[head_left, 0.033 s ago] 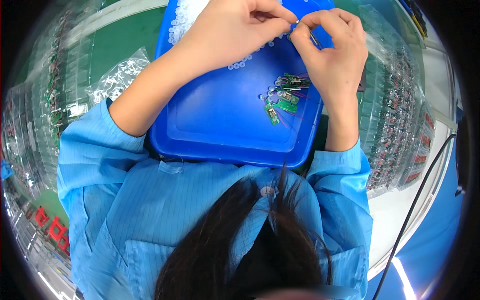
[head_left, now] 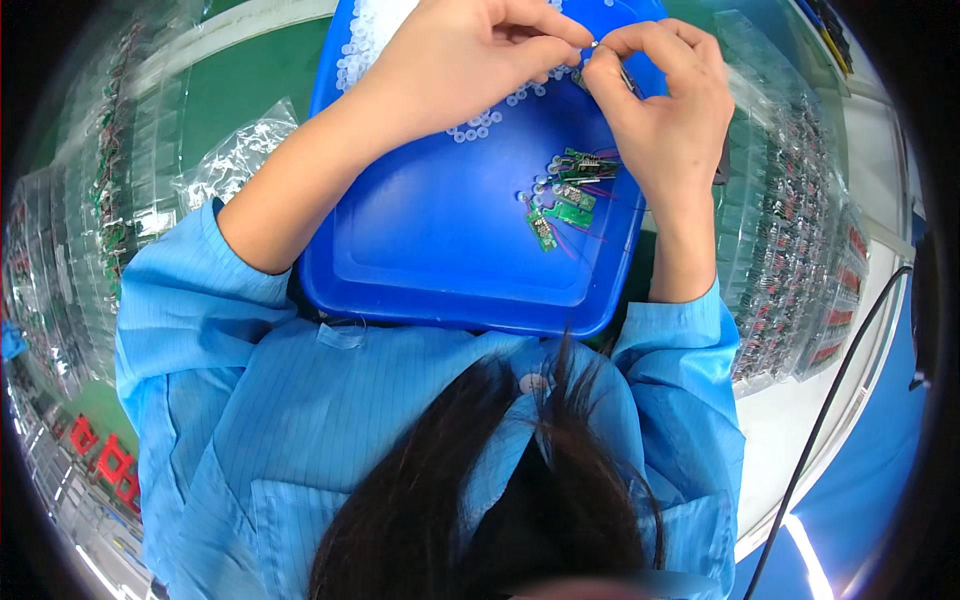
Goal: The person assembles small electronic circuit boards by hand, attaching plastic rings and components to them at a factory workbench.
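Over the far right part of a blue plastic tray (head_left: pixel 400 255), my two hands meet fingertip to fingertip. My left hand (head_left: pixel 465 55) is closed in a pinch of thumb and forefinger, on something too small to make out. A tiny pale spot shows where the fingertips meet. My right hand (head_left: pixel 675 100) pinches a narrow dark and silvery piece (head_left: pixel 629 80) that looks like a small circuit board, mostly hidden by the fingers. Below it in the tray lie several green circuit boards (head_left: pixel 572 205) with thin coloured wires and small round translucent pieces (head_left: pixel 540 187).
Many small translucent round pieces (head_left: pixel 357 50) are heaped at the tray's far left, with some strays (head_left: pixel 475 128) below my left hand. A crumpled clear bag (head_left: pixel 240 150) lies left of the tray. Packed boards in clear plastic (head_left: pixel 790 220) stand at the right, more at the left (head_left: pixel 110 190).
Both hands keep their pinch and have barely moved. Some translucent pieces below my left hand have shifted slightly, and a few more show.
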Demonstrator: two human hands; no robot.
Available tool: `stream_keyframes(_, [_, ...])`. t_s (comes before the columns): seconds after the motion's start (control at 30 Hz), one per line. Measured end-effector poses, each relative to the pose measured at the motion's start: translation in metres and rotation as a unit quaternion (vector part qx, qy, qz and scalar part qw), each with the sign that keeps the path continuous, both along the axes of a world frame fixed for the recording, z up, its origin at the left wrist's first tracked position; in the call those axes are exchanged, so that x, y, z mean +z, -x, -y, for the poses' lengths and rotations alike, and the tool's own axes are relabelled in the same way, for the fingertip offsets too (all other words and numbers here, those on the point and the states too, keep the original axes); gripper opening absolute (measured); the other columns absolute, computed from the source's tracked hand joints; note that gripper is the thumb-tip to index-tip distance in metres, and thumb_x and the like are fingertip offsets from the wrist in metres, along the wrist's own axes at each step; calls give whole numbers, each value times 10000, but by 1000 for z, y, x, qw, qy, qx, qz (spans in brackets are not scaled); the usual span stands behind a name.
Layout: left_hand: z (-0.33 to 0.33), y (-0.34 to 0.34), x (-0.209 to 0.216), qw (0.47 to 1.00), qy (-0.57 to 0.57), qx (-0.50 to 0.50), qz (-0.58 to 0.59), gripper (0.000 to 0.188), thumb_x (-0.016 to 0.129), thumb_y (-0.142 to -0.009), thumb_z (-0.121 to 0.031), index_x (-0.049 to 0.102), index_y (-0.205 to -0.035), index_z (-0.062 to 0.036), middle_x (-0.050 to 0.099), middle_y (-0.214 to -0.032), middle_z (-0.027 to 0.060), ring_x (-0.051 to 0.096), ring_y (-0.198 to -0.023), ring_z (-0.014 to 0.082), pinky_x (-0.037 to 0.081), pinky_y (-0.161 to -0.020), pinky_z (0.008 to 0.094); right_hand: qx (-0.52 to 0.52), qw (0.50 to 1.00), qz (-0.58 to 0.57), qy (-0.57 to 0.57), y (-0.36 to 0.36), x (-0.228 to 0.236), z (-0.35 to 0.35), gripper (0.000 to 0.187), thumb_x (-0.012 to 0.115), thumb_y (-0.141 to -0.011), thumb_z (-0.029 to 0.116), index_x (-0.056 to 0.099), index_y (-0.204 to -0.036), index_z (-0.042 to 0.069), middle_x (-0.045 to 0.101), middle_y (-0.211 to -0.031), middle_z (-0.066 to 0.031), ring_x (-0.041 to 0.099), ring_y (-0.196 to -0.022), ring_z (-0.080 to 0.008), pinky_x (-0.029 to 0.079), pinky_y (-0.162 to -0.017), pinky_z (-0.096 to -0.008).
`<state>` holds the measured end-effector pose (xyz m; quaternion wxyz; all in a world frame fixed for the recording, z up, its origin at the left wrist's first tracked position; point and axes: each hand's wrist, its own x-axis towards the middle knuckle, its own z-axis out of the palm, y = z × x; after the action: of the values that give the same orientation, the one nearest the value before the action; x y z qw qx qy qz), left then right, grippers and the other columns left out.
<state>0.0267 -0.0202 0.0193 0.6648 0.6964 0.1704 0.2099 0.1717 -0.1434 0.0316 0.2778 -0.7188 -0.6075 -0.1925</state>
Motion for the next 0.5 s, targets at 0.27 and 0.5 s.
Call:
stream_keyframes(0.27, [-11,-1,-16,980,194,-24,33,180,669,-935,8,695,-1108,50,727,-1000,93,681,-872,113,549,-792,227,71,935,-346,8,-3,-6,3,44,734,-839,53,699,-861,40,674,-875,-3,600,-802,-59,474,-736,-214])
stream_keyframes(0.5, [-15,-8,-23,981,173,-61,71,198,712,-885,-70,714,-1065,10,722,-972,76,670,-941,157,532,-847,278,340,788,-451,-244,8,-11,-19,66,717,-758,20,652,-763,13,655,-745,-86,624,-766,-206,474,-740,-310])
